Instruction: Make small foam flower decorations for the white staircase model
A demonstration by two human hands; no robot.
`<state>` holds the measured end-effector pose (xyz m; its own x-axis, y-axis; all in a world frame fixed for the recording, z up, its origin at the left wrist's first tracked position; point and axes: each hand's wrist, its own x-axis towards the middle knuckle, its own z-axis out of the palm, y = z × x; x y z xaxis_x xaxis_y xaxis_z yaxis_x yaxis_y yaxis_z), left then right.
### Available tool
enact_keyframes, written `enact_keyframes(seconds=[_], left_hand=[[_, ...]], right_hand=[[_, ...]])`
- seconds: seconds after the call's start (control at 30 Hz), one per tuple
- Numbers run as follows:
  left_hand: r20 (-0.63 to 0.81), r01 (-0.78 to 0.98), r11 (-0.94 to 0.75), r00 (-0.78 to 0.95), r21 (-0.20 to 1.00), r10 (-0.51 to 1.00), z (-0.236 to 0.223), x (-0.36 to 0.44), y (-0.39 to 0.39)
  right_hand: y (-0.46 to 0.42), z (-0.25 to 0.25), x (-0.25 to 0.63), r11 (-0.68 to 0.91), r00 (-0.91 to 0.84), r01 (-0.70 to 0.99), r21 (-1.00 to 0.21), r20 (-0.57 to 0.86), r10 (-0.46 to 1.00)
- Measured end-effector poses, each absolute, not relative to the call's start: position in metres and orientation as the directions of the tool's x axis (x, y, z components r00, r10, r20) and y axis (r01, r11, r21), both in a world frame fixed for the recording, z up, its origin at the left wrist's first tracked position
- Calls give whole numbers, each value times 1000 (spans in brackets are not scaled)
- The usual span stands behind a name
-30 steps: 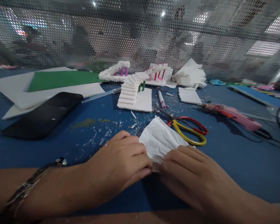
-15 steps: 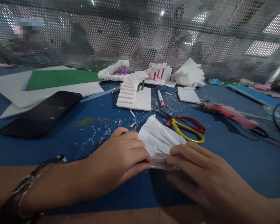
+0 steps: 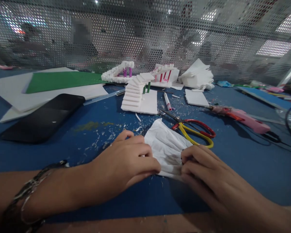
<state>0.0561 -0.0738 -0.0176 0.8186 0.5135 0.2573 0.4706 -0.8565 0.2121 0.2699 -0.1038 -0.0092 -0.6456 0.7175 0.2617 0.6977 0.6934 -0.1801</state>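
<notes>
A crumpled white tissue paper (image 3: 166,145) lies on the blue tabletop between my hands, its far corner pointing away from me. My left hand (image 3: 131,161) is closed on the paper's left near edge, fingertips pressed together. At the right near edge, my right hand (image 3: 206,171) pinches the paper between thumb and curled fingers. Just beyond it rest scissors (image 3: 196,131) with one red and one yellow handle. Behind the paper stands a small white foam staircase (image 3: 135,92) on green posts, fixed to a white base.
A black phone (image 3: 43,118) lies at left beside green and white sheets (image 3: 68,81). A pink glue gun (image 3: 242,119) with a cable sits at right. A marker (image 3: 167,101), more foam models (image 3: 163,76) and stacked tissues (image 3: 197,76) stand near the perforated metal screen (image 3: 140,35).
My right hand has shifted slightly right and its fingers have curled in on the paper's near edge. My left fingertips have moved a little right over the paper.
</notes>
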Motion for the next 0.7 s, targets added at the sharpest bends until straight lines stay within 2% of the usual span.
enact_keyframes(seconds=[0.1, 0.37, 0.47, 0.57, 0.63, 0.7], left_hand=[[253, 479, -852, 815, 213, 521, -17, 57, -74], [233, 479, -850, 820, 219, 522, -14, 55, -72], [250, 427, -884, 850, 190, 464, -13, 53, -70], [249, 348, -924, 892, 157, 378, -10, 50, -66], [238, 337, -920, 894, 201, 380, -8, 49, -63], [208, 347, -890, 886, 295, 414, -7, 49, -59]], right_hand=[[-104, -10, 271, 681, -639, 702, -208, 239, 731], [-103, -6, 269, 699, -665, 702, -139, 222, 713], [-102, -3, 266, 698, -668, 713, -67, 236, 705], [-102, -1, 259, 741, -716, 671, 27, 284, 638], [-102, -2, 253, 773, -743, 633, 23, 296, 600], [-100, -4, 246, 791, -756, 612, -24, 279, 593]])
